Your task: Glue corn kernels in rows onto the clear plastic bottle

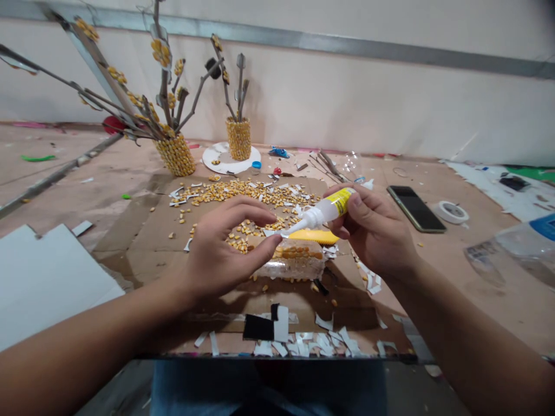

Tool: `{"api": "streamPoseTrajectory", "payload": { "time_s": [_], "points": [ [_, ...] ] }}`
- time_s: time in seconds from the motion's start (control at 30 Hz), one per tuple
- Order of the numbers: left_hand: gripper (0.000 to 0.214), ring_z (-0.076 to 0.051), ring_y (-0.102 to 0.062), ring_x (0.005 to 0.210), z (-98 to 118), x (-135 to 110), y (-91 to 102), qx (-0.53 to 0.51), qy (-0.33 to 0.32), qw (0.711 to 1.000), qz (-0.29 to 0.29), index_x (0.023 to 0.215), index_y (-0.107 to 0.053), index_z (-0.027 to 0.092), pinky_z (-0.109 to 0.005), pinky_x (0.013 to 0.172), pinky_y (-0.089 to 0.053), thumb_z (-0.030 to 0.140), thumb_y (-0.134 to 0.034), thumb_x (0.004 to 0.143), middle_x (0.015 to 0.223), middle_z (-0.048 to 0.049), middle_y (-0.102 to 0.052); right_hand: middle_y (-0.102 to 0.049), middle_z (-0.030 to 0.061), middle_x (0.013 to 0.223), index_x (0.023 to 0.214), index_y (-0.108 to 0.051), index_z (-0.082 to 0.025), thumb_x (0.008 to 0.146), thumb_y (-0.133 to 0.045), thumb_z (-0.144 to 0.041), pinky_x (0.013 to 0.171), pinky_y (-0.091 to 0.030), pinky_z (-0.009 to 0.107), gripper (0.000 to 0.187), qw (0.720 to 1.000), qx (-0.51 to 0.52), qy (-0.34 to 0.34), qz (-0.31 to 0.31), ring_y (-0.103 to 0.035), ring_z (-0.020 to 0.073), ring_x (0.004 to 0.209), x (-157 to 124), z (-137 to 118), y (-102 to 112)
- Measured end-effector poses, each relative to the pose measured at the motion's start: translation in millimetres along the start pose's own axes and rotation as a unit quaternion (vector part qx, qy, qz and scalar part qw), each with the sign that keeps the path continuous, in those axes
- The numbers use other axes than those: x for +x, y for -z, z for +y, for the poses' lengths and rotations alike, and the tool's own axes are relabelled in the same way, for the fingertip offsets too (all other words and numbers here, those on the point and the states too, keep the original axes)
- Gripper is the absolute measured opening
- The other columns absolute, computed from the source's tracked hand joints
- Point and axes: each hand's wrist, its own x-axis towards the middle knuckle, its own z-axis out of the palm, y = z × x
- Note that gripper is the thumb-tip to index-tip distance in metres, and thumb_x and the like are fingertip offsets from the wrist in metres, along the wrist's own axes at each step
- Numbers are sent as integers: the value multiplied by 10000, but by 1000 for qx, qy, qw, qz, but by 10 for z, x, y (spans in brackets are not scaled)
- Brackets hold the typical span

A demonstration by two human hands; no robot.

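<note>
My right hand (370,222) is closed around a small glue bottle (333,206) with a yellow label, its white nozzle tilted down to the left. The nozzle tip is close to the thumb tip of my left hand (229,245); whether they touch I cannot tell. My left hand has its thumb and fingers apart, with nothing visible between them. Below both hands lies a clear plastic cylinder (295,267) on its side, bearing rows of corn kernels. Just behind it is a yellow plastic object (314,236), partly hidden. Loose corn kernels (243,189) are spread over the cardboard (143,231).
Two kernel-covered pots (176,155) with twigs stand at the back, the smaller one on a white disc (212,153). A phone (415,208), a tape roll (451,212) and a plastic bottle (520,242) lie right. White board (56,283) lies left; paper scraps (307,345) litter the front edge.
</note>
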Motion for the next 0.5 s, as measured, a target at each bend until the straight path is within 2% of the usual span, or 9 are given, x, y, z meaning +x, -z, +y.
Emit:
{"api": "streamPoseTrajectory", "payload": {
  "time_s": [0.1,0.2,0.37,0.5],
  "points": [
    [75,-185,-742,945,-24,-1,4,-48,47,998,-17,939,-727,215,-362,878,-611,143,-748,933,979,-41,-783,-577,-19,646,939,-777,-212,868,-855,-600,481,-313,243,401,1000,-22,10,6,-449,97,536,1,9,13],
    [92,-187,-729,899,-49,6,15,-54,74,996,-16,910,-688,223,-364,844,-598,191,-663,992,919,-26,-767,-548,-25,678,904,-730,-216,889,-826,-618,468,-309,258,413,998,-43,31,25,-442,99,543,11,25,19],
    [237,-175,-687,821,-41,35,38,-39,54,998,-5,832,-627,228,-335,764,-568,184,-527,1043,866,-20,-728,-488,-24,680,847,-626,-250,961,-716,-669,436,-303,289,444,993,-55,77,72,-429,114,529,31,31,26],
    [287,-177,-672,765,-13,62,31,-6,40,999,-36,793,-638,221,-329,711,-566,228,-543,1064,825,-32,-716,-459,-27,656,860,-630,-266,942,-724,-697,427,-287,303,448,989,-84,87,86,-435,129,518,34,8,39]
  ]
}}
